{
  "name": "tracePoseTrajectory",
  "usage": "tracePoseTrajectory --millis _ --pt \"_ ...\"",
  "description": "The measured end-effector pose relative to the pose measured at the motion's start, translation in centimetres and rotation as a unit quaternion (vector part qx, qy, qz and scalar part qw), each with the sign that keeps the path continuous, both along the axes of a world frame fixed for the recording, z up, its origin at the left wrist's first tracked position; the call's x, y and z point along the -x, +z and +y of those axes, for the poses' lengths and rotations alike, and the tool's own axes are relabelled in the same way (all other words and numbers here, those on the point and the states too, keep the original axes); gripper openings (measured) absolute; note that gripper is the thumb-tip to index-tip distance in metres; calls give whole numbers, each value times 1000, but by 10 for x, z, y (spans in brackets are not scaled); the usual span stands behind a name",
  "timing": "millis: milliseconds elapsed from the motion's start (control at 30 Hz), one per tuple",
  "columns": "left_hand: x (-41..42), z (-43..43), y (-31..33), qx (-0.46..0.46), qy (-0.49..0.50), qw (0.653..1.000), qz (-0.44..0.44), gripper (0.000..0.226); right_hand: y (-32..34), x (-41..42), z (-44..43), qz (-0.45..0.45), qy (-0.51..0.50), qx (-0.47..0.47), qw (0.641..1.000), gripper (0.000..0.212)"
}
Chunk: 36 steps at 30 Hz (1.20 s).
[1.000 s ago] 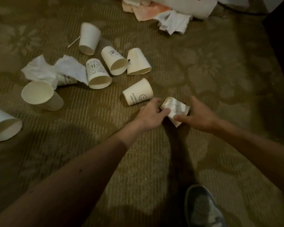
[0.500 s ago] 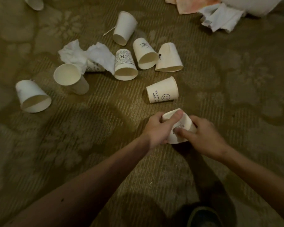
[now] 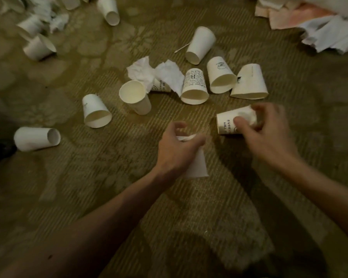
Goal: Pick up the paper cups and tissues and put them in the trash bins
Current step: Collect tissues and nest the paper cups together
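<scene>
**Head camera: you had a cup in each hand**

Your left hand [image 3: 179,149] had its thumb and fingers curled round the upper part of a plain cup [image 3: 197,167], which hung below the hand, above the carpet [image 3: 209,207]. Your right hand [image 3: 269,135] gripped a printed cup [image 3: 229,122] that lay on its side with its mouth to the left. The fingers wrapped over its base and the thumb pressed on its wall. Whether it had left the carpet, I cannot tell.

Beyond your hands, three more cups [image 3: 221,77] lay side by side with their mouths toward you. Just left of them, crumpled tissues [image 3: 159,74] covered part of another cup. A cotton swab [image 3: 182,48] lay beside the far cup [image 3: 200,45]. More cups were scattered to the left, and a heap of paper and cloth [image 3: 309,25] sat at the far right.
</scene>
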State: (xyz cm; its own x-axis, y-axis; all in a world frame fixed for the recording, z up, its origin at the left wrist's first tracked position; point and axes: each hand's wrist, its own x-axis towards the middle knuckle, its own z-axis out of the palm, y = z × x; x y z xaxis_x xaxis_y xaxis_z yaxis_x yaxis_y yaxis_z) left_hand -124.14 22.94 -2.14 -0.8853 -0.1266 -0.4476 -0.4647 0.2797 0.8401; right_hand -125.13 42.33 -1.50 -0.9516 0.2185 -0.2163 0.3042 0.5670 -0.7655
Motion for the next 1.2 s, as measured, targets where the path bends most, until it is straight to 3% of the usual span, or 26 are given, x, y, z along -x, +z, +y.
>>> tracePoseTrajectory --millis 100,200,333,400,500,567,733,933,1067,1200 --pt "-4 -4 0 16 -6 1000 -10 48 -13 21 5 -47 -69 37 996 63" --pt "-3 -5 1 33 -15 999 -26 49 -29 29 7 -85 -72 87 990 44" --pt "-1 -6 2 64 -52 997 -6 32 -37 23 9 -93 -16 68 993 14" --pt "-1 -8 1 63 -77 994 -38 48 -37 17 9 -91 16 76 993 4" --pt "-4 -11 -4 66 -125 984 -107 90 -34 10 6 -98 77 94 988 12" --pt "-8 -10 -6 43 -151 978 -139 105 -30 7 2 -102 116 117 981 12" --pt "-18 -9 -11 -52 -158 974 -154 77 -21 8 -17 -112 159 163 967 10" --pt "-9 -34 -11 -50 -91 986 -129 54 -13 27 -37 -90 140 152 974 24" --pt "-1 -47 -7 -109 -16 984 -141 61 -17 57 -51 -74 144 68 985 41" --pt "5 -54 -10 -119 22 982 -147 52 -30 77 -65 -63 183 -30 981 56"
